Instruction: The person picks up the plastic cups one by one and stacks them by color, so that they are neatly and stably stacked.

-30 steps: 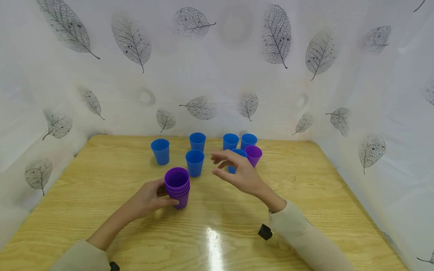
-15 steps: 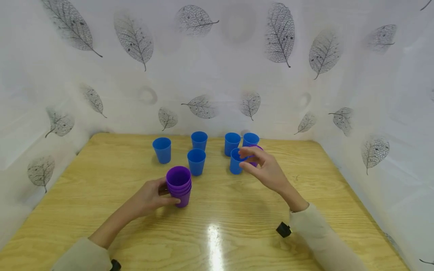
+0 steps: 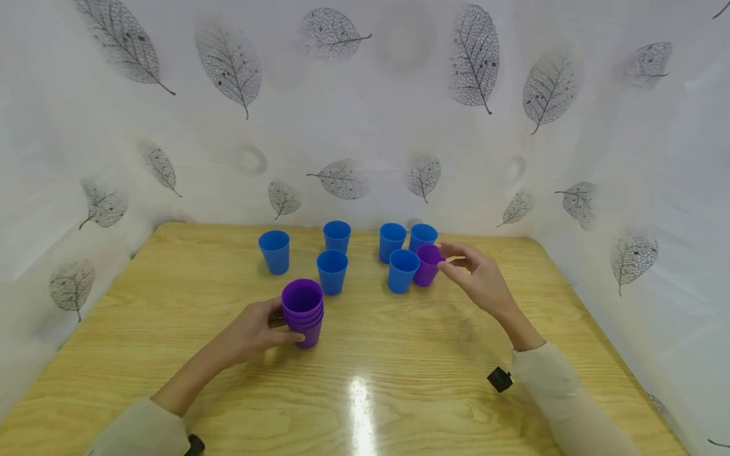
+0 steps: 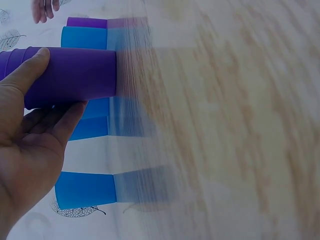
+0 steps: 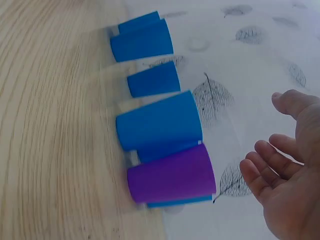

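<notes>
A stack of several purple cups (image 3: 303, 313) stands upright at the middle of the table, and my left hand (image 3: 251, 335) grips it from the left side. In the left wrist view, thumb and fingers wrap the lowest purple cup (image 4: 75, 75). My right hand (image 3: 481, 278) is raised at the right, fingers parted with nothing between them. Its fingertips overlap the rim of a single purple cup (image 3: 428, 266) in the head view. The right wrist view shows the right hand (image 5: 290, 170) apart from that purple cup (image 5: 172, 175). Beside the single cup stands a blue cup (image 3: 403, 271).
Two more blue cups, one (image 3: 392, 242) behind the near one and another (image 3: 423, 237) behind the purple cup, stand back right. Three blue cups (image 3: 274, 251) stand left of centre. The wooden table (image 3: 399, 380) ends at a leaf-print curtain (image 3: 365, 114).
My right hand has moved right, from in front of the right-hand blue cups to the single purple cup. My left hand holds its stack in the same place.
</notes>
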`<action>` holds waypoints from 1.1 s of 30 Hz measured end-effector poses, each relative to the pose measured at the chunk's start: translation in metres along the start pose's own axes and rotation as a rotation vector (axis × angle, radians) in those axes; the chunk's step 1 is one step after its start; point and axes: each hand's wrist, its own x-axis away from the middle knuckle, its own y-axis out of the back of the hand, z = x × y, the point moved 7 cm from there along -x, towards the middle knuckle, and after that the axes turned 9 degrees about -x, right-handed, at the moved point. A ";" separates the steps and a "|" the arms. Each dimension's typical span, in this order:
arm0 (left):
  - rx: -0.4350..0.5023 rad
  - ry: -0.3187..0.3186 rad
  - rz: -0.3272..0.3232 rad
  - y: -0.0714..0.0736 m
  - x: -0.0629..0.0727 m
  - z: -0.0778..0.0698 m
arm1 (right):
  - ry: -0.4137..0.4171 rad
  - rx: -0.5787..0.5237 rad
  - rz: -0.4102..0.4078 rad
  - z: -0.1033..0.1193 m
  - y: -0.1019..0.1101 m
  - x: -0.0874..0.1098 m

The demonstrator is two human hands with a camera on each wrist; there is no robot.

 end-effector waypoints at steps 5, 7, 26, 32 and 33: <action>-0.003 0.005 0.000 0.000 0.000 0.000 | -0.072 0.038 -0.042 -0.017 0.017 0.004; -0.007 0.009 0.000 0.001 0.001 0.000 | -0.088 0.033 -0.045 -0.023 0.020 0.005; -0.007 0.007 -0.003 0.000 0.001 -0.001 | -0.222 -0.002 0.004 -0.079 0.009 -0.002; -0.007 0.009 0.000 0.000 0.001 -0.001 | -0.236 0.000 0.036 -0.083 -0.001 -0.007; -0.006 0.008 0.001 0.000 0.001 -0.001 | -0.234 0.003 0.040 -0.085 -0.002 -0.007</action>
